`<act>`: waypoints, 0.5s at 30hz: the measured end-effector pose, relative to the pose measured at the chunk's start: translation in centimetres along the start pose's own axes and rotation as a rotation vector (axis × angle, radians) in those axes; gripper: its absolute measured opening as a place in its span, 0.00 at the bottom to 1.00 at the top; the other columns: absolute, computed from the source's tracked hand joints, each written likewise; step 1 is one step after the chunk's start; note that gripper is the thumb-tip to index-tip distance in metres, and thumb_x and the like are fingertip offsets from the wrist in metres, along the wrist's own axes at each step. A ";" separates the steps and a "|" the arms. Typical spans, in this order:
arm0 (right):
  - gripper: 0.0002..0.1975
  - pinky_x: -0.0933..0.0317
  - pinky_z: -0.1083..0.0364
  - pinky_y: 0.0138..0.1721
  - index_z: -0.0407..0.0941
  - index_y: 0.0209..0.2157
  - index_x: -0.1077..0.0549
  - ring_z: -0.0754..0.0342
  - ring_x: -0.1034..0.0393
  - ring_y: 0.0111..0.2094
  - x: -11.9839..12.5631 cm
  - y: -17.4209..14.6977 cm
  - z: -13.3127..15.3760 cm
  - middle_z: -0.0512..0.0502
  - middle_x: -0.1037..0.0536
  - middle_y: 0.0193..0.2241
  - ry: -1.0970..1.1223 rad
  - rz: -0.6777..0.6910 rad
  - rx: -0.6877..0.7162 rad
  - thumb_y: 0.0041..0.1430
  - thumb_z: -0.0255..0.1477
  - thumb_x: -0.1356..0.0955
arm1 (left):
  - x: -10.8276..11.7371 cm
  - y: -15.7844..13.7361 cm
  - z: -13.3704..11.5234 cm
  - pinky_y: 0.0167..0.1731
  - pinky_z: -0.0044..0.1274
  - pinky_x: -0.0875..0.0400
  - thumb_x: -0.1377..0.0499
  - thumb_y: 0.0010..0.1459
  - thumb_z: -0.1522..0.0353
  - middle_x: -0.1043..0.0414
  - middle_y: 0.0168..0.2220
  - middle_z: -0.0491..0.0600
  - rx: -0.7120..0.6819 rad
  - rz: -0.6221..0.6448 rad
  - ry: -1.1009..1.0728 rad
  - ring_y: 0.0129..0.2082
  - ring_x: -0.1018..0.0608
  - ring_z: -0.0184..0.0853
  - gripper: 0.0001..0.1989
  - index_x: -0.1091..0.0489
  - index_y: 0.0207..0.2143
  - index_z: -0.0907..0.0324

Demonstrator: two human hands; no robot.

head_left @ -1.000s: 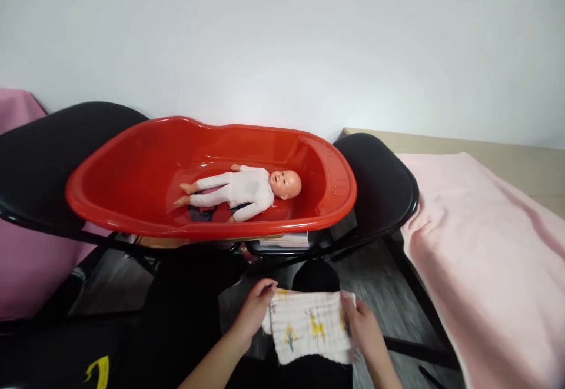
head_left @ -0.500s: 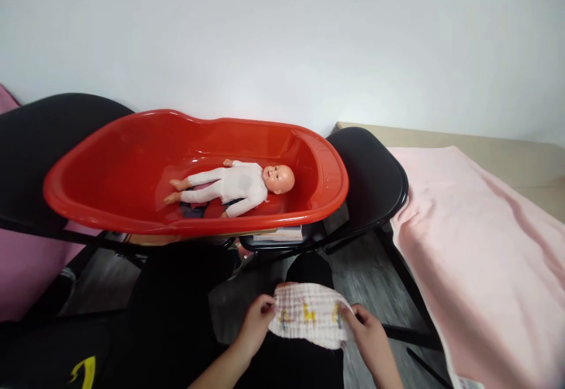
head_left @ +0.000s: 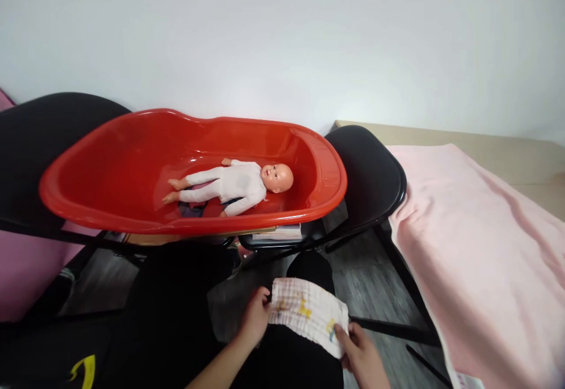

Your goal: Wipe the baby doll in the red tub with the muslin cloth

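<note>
A white gauze cloth [head_left: 304,309] with a pale check and yellow giraffes is stretched between my hands, over my knee. My left hand [head_left: 257,315] pinches its left edge. At the lower right corner, my right hand [head_left: 356,346] grips the cloth with the thumb on top. Beyond my knees, a baby doll [head_left: 242,180] with a white cloth body lies on its back in a red baby bathtub [head_left: 110,165], its head toward the right end. Both hands are apart from the tub and the doll.
Black chairs [head_left: 368,171] stand under and beside the tub. To the right, a pink blanket [head_left: 481,248] covers a light wooden surface [head_left: 441,130]. Papers [head_left: 278,233] lie below the tub's near rim. A white wall [head_left: 282,42] rises behind.
The cloth has tilted, its right end now lower and its left end slightly higher. My right hand has moved down, and my left hand has shifted slightly left and up.
</note>
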State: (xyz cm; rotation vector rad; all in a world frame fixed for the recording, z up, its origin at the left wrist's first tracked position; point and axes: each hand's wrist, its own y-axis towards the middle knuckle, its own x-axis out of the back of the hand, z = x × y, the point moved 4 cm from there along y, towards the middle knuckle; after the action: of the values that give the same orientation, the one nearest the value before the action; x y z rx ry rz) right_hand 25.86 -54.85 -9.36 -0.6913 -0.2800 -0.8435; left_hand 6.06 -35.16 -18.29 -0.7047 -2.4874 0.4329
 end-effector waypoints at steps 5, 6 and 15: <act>0.27 0.31 0.42 0.55 0.45 0.52 0.26 0.38 0.26 0.53 1.0 -0.2 1.5 0.35 0.22 0.53 -0.142 -0.218 0.362 0.59 0.49 0.30 | -1.5 -2.4 -3.7 0.68 0.36 0.38 0.49 0.66 0.74 0.34 0.68 0.57 -0.417 0.064 0.222 0.68 0.31 0.45 0.23 0.25 0.60 0.57; 0.27 0.35 0.40 0.62 0.45 0.56 0.26 0.37 0.30 0.61 0.5 -0.2 2.2 0.34 0.26 0.60 -0.155 -0.184 0.434 0.63 0.48 0.32 | -2.0 -2.6 -4.5 0.71 0.37 0.42 0.48 0.68 0.71 0.37 0.71 0.56 -0.461 0.090 0.197 0.71 0.35 0.46 0.24 0.26 0.63 0.57; 0.39 0.61 0.36 0.75 0.44 0.70 0.33 0.37 0.54 0.76 -5.6 3.1 0.8 0.38 0.42 0.74 -0.134 0.107 0.471 0.67 0.53 0.33 | -7.4 -0.5 -2.7 0.75 0.31 0.57 0.50 0.72 0.57 0.58 0.78 0.52 -0.304 0.325 -0.030 0.78 0.54 0.40 0.35 0.44 0.76 0.61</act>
State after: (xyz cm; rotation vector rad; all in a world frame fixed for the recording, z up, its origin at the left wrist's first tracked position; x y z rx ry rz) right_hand 24.64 -49.64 -12.85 -0.3170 -0.5375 -0.5987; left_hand 12.76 -39.29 -18.80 -1.2410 -2.4985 0.1781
